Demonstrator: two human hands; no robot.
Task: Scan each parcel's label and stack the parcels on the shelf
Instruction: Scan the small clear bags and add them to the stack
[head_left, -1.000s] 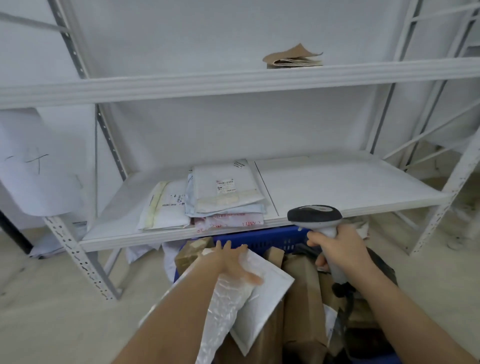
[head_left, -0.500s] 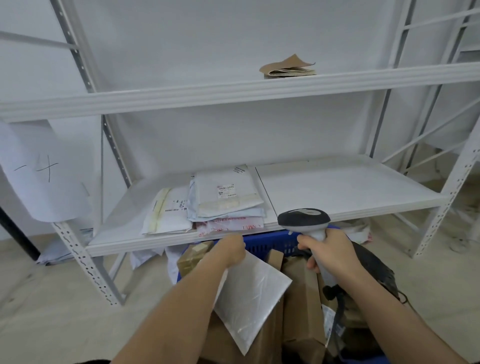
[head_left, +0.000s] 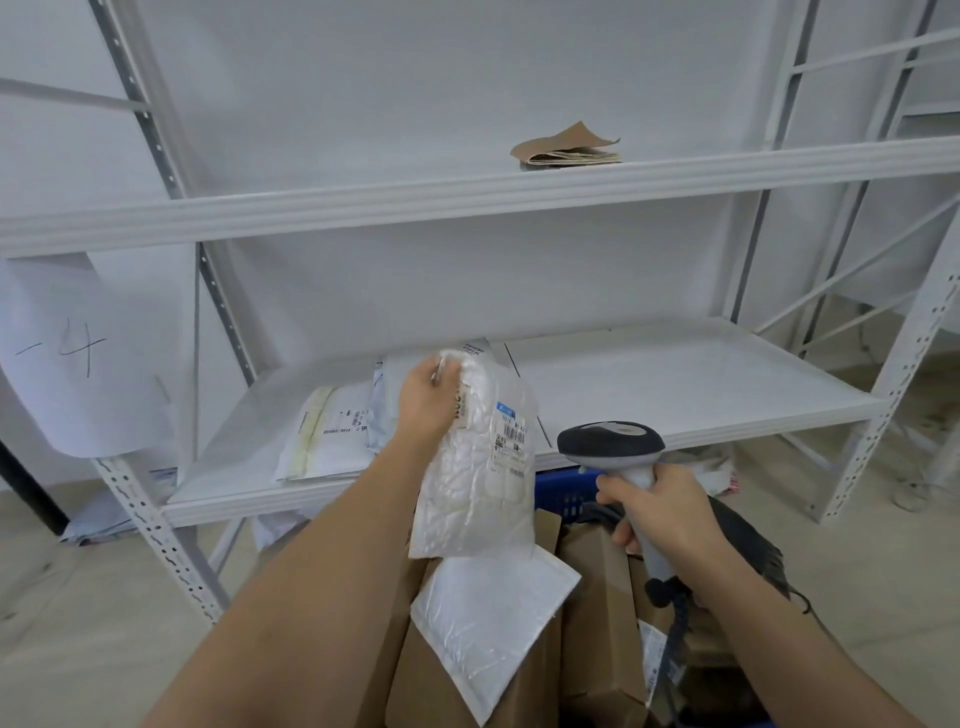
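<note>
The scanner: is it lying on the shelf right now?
No, the right hand grips the scanner by its handle, up in front of the shelf edge rather than on it.

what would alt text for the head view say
A left hand holds up a clear plastic parcel, label facing the camera, while the right hand grips a scanner beside it. Behind them a white shelf holds a stack of mailers; below, a white mailer lies on brown parcels.

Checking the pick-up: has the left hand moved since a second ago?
Yes. The left hand rose from the blue bin to the shelf front, lifting a clear bubble parcel.
</note>
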